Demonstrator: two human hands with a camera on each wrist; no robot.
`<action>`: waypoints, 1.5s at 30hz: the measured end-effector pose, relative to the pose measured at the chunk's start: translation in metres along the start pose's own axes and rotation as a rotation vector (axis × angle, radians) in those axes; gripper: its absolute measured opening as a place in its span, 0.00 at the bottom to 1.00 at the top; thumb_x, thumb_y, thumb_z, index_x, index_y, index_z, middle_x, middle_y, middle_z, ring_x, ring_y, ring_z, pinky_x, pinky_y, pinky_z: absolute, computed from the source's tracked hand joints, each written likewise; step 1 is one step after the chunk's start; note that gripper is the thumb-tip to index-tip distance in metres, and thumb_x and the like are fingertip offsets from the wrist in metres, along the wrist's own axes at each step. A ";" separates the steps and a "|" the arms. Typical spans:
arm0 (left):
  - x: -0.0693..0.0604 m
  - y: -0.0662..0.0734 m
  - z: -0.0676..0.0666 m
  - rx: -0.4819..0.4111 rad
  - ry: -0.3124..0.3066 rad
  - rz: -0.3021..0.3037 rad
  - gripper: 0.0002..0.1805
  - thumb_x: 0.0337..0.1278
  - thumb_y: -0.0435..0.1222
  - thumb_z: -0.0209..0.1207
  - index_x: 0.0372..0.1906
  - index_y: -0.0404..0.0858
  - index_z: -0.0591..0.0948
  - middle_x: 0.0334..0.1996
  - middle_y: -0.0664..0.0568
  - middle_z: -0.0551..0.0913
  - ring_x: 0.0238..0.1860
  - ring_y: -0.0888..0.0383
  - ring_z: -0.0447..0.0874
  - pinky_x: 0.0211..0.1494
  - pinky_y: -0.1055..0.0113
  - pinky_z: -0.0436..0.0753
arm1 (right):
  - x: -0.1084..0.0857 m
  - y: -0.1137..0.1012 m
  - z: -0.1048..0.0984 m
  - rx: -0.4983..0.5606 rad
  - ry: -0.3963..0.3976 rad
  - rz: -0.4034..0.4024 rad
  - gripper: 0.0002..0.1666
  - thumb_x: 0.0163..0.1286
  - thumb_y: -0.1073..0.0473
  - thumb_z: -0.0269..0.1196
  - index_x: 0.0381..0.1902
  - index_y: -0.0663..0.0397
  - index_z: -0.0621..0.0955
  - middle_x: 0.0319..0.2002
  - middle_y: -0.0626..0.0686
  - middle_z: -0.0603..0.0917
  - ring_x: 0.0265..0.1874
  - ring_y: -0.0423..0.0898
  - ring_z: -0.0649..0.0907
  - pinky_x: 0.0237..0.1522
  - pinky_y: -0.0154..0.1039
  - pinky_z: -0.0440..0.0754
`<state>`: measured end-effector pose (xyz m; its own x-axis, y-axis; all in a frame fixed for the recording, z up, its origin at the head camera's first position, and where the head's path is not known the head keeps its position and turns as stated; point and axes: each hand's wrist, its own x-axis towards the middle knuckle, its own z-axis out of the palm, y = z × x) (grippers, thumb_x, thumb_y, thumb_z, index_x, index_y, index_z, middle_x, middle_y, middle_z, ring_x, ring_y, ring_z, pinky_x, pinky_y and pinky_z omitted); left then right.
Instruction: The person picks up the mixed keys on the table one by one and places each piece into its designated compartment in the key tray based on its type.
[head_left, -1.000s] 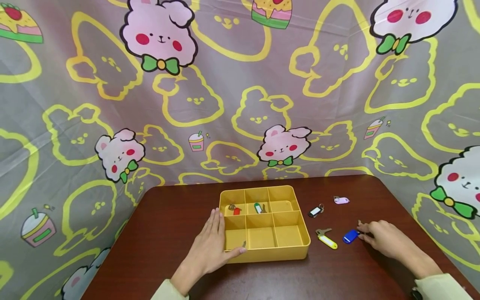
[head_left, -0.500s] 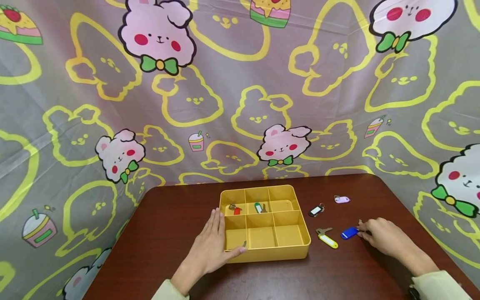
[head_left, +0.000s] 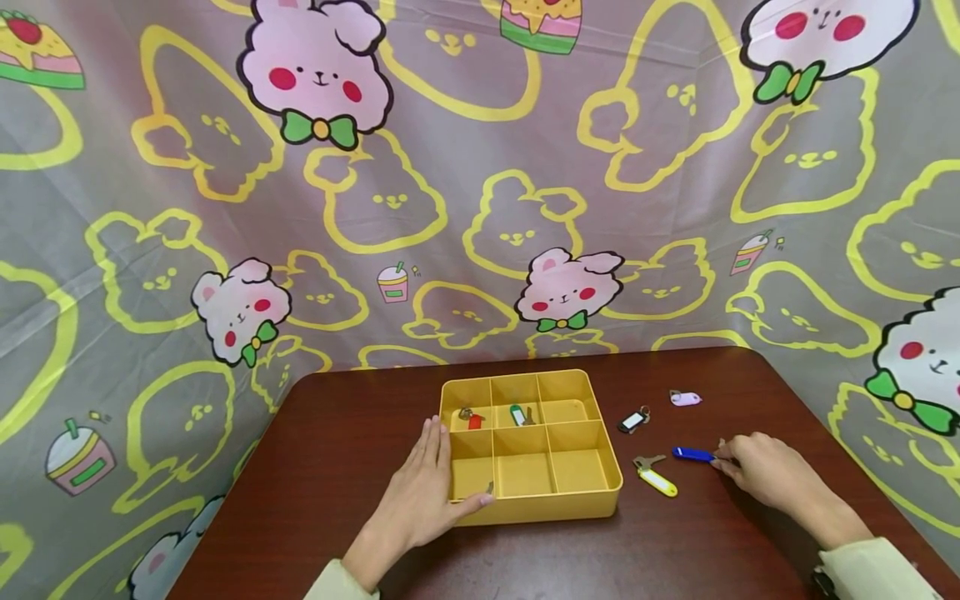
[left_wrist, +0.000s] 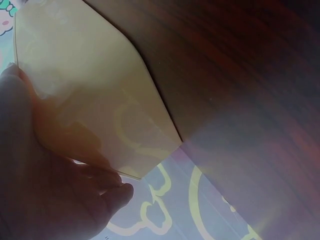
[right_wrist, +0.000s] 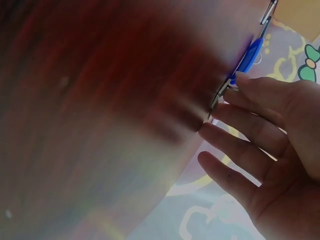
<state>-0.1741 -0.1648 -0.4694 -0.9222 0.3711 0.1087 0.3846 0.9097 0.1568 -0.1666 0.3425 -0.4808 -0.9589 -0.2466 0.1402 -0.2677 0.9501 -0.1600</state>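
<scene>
My left hand [head_left: 415,483] lies along the left side of a yellow six-compartment box [head_left: 536,507], fingers straight on the wall and thumb over the front rim. In the left wrist view the hand [left_wrist: 65,195] touches the box's wall [left_wrist: 95,95]. My right hand [head_left: 772,471] pinches a blue key tag [head_left: 693,455] at its ring end, with the tag on edge. From the right wrist view, thumb and forefinger of the hand [right_wrist: 265,140] meet at the blue tag's [right_wrist: 248,59] end; the other fingers are loosely spread. The key is partly hidden by the fingers.
A yellow key tag [head_left: 657,481], a black key tag [head_left: 633,420] and a lilac key tag [head_left: 685,399] lie right of the box. Inside its back compartments are a red tag [head_left: 475,422] and a green tag [head_left: 518,415]. A key tip [head_left: 491,487] shows in the front-left compartment.
The blue key tag has turned from lying flat to standing on edge, its free end swinging left and slightly away. My right hand has shifted a little; the left hand and box stay put.
</scene>
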 end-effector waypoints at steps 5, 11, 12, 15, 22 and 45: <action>0.000 0.000 0.000 -0.004 -0.007 -0.001 0.68 0.58 0.79 0.51 0.82 0.27 0.53 0.85 0.32 0.48 0.87 0.40 0.45 0.85 0.48 0.63 | -0.001 -0.002 0.001 -0.008 0.020 0.023 0.04 0.64 0.63 0.73 0.28 0.55 0.90 0.28 0.48 0.90 0.25 0.44 0.85 0.24 0.46 0.81; 0.000 0.000 0.001 -0.005 -0.007 -0.003 0.69 0.58 0.79 0.51 0.83 0.27 0.53 0.85 0.33 0.47 0.87 0.41 0.44 0.84 0.48 0.64 | -0.002 -0.004 -0.001 -0.021 0.009 0.059 0.11 0.66 0.64 0.72 0.24 0.45 0.85 0.21 0.42 0.81 0.21 0.40 0.74 0.22 0.41 0.70; 0.000 0.000 0.001 -0.005 -0.007 -0.003 0.69 0.58 0.79 0.51 0.83 0.27 0.53 0.85 0.33 0.47 0.87 0.41 0.44 0.84 0.48 0.64 | -0.002 -0.004 -0.002 -0.021 0.005 0.066 0.12 0.66 0.64 0.71 0.24 0.44 0.84 0.20 0.41 0.80 0.21 0.41 0.73 0.22 0.41 0.70; -0.001 0.000 0.002 -0.009 -0.007 -0.006 0.69 0.58 0.79 0.51 0.83 0.27 0.53 0.85 0.33 0.47 0.87 0.41 0.44 0.84 0.48 0.64 | -0.002 -0.005 -0.006 -0.020 -0.001 0.083 0.15 0.67 0.63 0.71 0.22 0.41 0.83 0.19 0.41 0.79 0.21 0.42 0.74 0.22 0.42 0.70; 0.000 0.000 0.001 -0.005 0.001 -0.005 0.69 0.57 0.79 0.51 0.82 0.27 0.53 0.84 0.32 0.48 0.87 0.39 0.46 0.84 0.47 0.65 | -0.002 -0.008 -0.012 -0.022 0.017 0.085 0.14 0.67 0.62 0.71 0.22 0.40 0.84 0.21 0.42 0.81 0.22 0.42 0.77 0.21 0.44 0.71; -0.001 0.000 0.003 -0.016 0.012 -0.004 0.68 0.58 0.79 0.52 0.82 0.27 0.54 0.85 0.33 0.46 0.87 0.40 0.46 0.83 0.48 0.66 | 0.008 -0.017 -0.020 0.025 0.171 0.023 0.04 0.66 0.67 0.70 0.33 0.59 0.91 0.30 0.52 0.92 0.27 0.47 0.87 0.28 0.48 0.83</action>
<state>-0.1734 -0.1648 -0.4725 -0.9231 0.3654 0.1198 0.3818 0.9080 0.1726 -0.1675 0.3287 -0.4575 -0.9356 -0.1864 0.3000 -0.2497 0.9497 -0.1889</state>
